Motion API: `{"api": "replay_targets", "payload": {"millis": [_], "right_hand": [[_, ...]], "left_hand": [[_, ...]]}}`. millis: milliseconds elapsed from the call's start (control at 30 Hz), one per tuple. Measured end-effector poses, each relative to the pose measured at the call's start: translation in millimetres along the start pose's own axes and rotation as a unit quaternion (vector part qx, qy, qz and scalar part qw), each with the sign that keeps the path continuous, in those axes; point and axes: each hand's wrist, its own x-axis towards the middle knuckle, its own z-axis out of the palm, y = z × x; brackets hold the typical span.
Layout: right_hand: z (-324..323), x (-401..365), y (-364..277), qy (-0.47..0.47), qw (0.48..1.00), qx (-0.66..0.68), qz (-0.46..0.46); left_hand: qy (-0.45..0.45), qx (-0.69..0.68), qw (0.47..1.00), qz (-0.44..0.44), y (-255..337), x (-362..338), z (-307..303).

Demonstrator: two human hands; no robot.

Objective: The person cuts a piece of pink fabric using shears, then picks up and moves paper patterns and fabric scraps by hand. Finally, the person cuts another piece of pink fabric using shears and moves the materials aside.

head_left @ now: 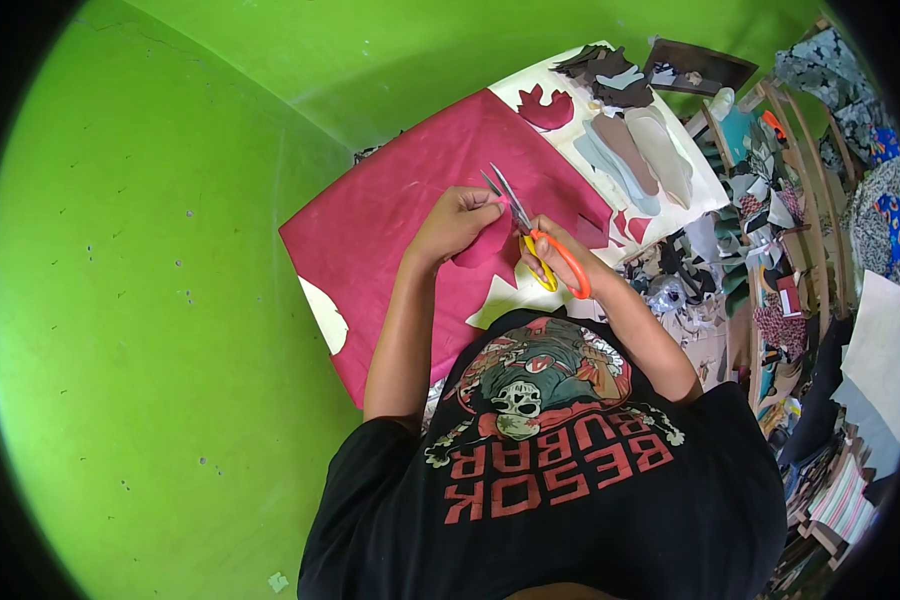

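My right hand [562,250] is closed around the handles of a pair of scissors [572,264], one loop orange and the other yellow. The steel blades are spread apart and point up and away, beside my left fingertips. Between thumb and fingers, my left hand [460,220] pinches a small cut piece of dark red material [486,245]. Both hands are over a large dark red sheet [380,220] spread on the table, its near edge cut into uneven curves. The pinched piece overlaps that sheet in this view.
Pale sole-shaped pieces [660,150], a curved red offcut [545,107] and dark scraps [610,75] lie on the white tabletop [705,185] at the far right. A dark tray [700,66] stands behind. Wooden racks [805,190] crammed with scraps are at right; a green wall [150,300] borders the left.
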Motion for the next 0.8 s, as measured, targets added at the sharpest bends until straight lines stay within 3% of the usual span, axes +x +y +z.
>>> {"api": "replay_targets", "payload": {"millis": [233, 533, 633, 733, 800], "right_hand": [[-14.1, -6.4, -5.9, -0.020, 0.999, -0.009, 0.038], [-31.1, 1.2, -14.0, -0.071, 0.995, 0.026, 0.062], [-37.7, 9.1, -3.1, -0.059, 0.995, 0.047, 0.071], [-43.6, 19.0, 6.3, -0.062, 0.995, 0.049, 0.064], [-46.0, 22.8, 6.3, -0.091, 0.992, 0.057, 0.062]], "left_hand": [[0.012, 0.003, 1.000, -0.021, -9.5, 8.8, -0.2], [0.000, -0.014, 1.000, 0.018, -7.4, 10.4, 4.9], [0.031, 0.016, 0.998, -0.051, -0.6, 1.8, 3.9], [0.085, 0.010, 0.996, -0.033, -4.7, -5.1, 9.7], [0.095, -0.032, 0.995, 0.025, -16.0, -6.4, 11.0]]}}
